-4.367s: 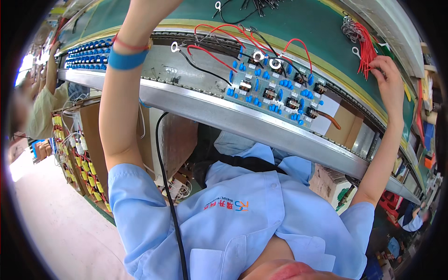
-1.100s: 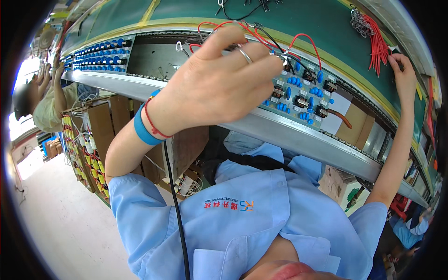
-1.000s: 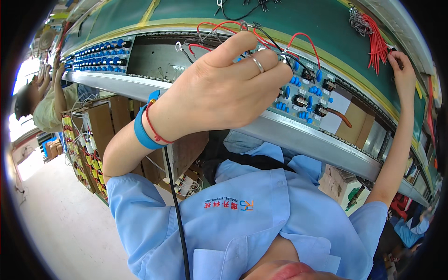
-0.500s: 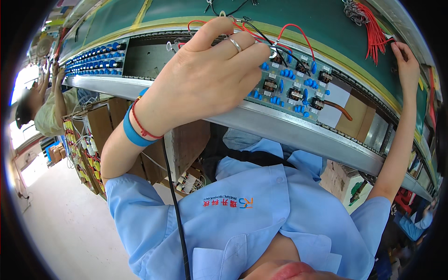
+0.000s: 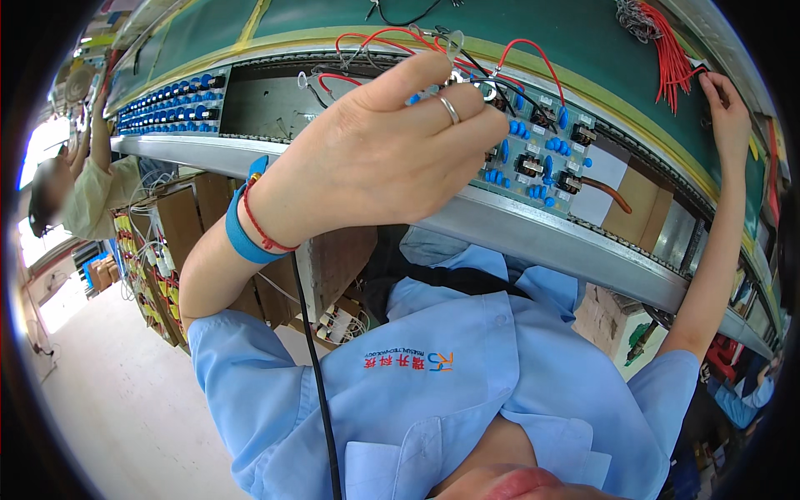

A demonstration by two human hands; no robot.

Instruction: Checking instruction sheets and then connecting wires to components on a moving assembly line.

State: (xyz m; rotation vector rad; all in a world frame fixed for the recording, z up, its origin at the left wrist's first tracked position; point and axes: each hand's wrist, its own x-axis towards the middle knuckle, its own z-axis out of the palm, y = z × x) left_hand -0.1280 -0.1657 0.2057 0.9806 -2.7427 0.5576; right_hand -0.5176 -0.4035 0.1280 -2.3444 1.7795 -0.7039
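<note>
My left hand point(image 5: 400, 146) is closed, its fingers bent down over a circuit board point(image 5: 537, 150) with blue disc parts and small black-and-copper coils. Its fingertips are hidden behind the hand, so what they grip cannot be made out. Red wires point(image 5: 533, 43) and black wires with ring terminals stand up from the board around the fingers. At the far right, my right hand point(image 5: 723, 102) pinches the end of a thin red wire beside a bundle of red wires point(image 5: 664, 71) lying on the green mat point(image 5: 550, 29).
The board sits in a metal conveyor rail point(image 5: 583, 237). Another board with blue parts point(image 5: 171, 108) lies farther left on it, near a co-worker point(image 5: 96, 196). Black wires point(image 5: 408, 21) lie on the mat. Boxes point(image 5: 158, 225) stand below the rail, and a black cord point(image 5: 317, 375) hangs from my left wrist.
My left hand has moved right over the board, uncovering more of the red and black wires to its left. My right hand stays almost still.
</note>
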